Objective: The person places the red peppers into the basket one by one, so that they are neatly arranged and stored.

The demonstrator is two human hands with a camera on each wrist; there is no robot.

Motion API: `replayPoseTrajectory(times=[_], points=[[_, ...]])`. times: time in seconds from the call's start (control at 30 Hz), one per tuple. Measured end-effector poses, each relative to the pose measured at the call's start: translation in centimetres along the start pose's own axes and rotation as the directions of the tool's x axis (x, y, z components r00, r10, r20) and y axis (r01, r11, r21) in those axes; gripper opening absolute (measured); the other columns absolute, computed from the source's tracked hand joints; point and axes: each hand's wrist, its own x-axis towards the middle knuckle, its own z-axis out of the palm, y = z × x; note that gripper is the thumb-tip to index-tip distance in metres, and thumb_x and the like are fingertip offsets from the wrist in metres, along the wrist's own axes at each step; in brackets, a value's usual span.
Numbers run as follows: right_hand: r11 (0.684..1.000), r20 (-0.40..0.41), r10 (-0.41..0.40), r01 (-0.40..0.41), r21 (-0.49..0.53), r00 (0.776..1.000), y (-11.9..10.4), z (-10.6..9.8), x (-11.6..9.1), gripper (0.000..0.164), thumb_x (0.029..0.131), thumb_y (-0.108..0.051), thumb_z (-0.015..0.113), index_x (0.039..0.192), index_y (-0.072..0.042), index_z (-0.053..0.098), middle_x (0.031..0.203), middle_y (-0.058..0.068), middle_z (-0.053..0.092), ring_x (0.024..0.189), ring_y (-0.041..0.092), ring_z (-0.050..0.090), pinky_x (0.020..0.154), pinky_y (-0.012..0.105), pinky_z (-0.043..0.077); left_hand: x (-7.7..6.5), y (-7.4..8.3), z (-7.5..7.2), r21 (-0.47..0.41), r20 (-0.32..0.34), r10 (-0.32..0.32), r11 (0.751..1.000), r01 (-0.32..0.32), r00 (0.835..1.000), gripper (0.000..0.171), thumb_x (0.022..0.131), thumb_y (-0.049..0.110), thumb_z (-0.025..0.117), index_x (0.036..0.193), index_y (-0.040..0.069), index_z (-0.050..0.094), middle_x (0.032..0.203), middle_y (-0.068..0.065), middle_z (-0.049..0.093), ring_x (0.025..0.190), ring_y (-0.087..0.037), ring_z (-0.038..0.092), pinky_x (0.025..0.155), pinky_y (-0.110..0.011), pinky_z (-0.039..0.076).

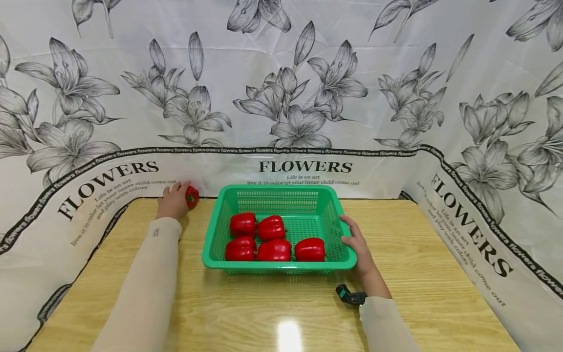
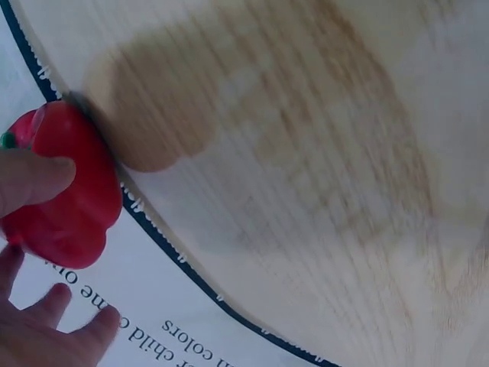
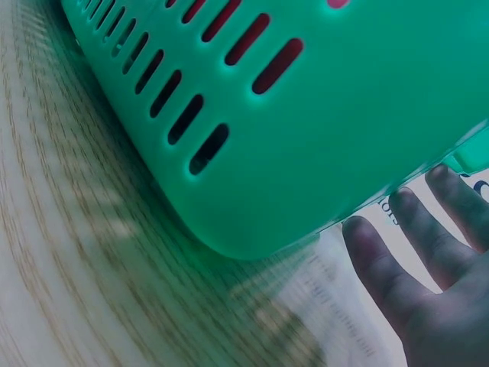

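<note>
At the table's back left edge, my left hand (image 1: pixel 173 201) holds a red bell pepper (image 1: pixel 191 196). In the left wrist view the thumb (image 2: pixel 38 180) lies across this pepper (image 2: pixel 76 183), and other fingers spread out below it. A green plastic basket (image 1: pixel 281 265) stands in the middle, with several red bell peppers (image 1: pixel 274 250) lying in its left and front part. My right hand (image 1: pixel 359 249) grips the basket's right rim, the thumb over the edge. From the right wrist, the fingers (image 3: pixel 382 264) reach along the outside of the slotted basket wall (image 3: pixel 306 176).
The wooden table (image 1: pixel 246 313) runs up to a white floral cloth (image 1: pixel 299 168) hung along the back and both sides. A black wrist strap (image 1: pixel 350 296) sits by the right sleeve.
</note>
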Motion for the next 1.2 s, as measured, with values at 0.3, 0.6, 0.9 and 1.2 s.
replayPoseTrajectory(times=[0.3, 0.6, 0.9, 1.2], points=[[0.999, 0.009, -0.032, 0.032, -0.014, 0.999, 0.30, -0.07, 0.10, 0.055, 0.088, -0.015, 0.031, 0.141, -0.022, 0.021, 0.144, 0.009, 0.023, 0.121, 0.029, 0.032, 0.087, 0.031, 0.045, -0.16, 0.37, 0.33, 0.015, -0.049, 0.028, 1.000, -0.027, 0.998, 0.061, 0.084, 0.013, 0.057, 0.140, 0.011, 0.033, 0.139, -0.021, 0.032, 0.118, -0.051, 0.032, 0.088, -0.065, 0.035], [0.999, 0.002, -0.028, 0.028, -0.035, 1.000, 0.59, -0.24, 0.21, 0.055, 0.087, -0.016, 0.031, 0.141, -0.024, 0.021, 0.145, 0.008, 0.022, 0.122, 0.028, 0.032, 0.087, 0.032, 0.043, -0.28, 0.37, 0.30, 0.005, -0.073, 0.001, 1.000, 0.000, 0.997, 0.065, 0.078, 0.022, 0.064, 0.134, 0.005, 0.039, 0.124, -0.028, 0.036, 0.108, -0.048, 0.036, 0.089, -0.060, 0.036], [0.999, -0.006, -0.019, 0.018, -0.049, 1.000, 0.61, -0.24, 0.28, 0.056, 0.087, -0.015, 0.031, 0.141, -0.025, 0.022, 0.146, 0.006, 0.022, 0.122, 0.027, 0.031, 0.089, 0.033, 0.041, -0.24, -0.43, 0.52, -0.006, -0.061, 0.044, 0.999, -0.044, 0.997, 0.060, 0.075, 0.022, 0.066, 0.122, -0.004, 0.039, 0.118, -0.028, 0.044, 0.108, -0.045, 0.042, 0.092, -0.056, 0.038], [0.999, -0.006, -0.013, 0.013, -0.040, 1.000, 0.17, -0.23, 0.17, 0.056, 0.086, -0.015, 0.032, 0.141, -0.024, 0.022, 0.144, 0.008, 0.023, 0.120, 0.026, 0.032, 0.087, 0.031, 0.042, -0.55, -0.41, 0.24, 0.005, -0.020, 0.019, 1.000, -0.019, 1.000, 0.057, 0.077, 0.026, 0.062, 0.119, -0.005, 0.040, 0.107, -0.026, 0.050, 0.094, -0.042, 0.049, 0.080, -0.055, 0.044]])
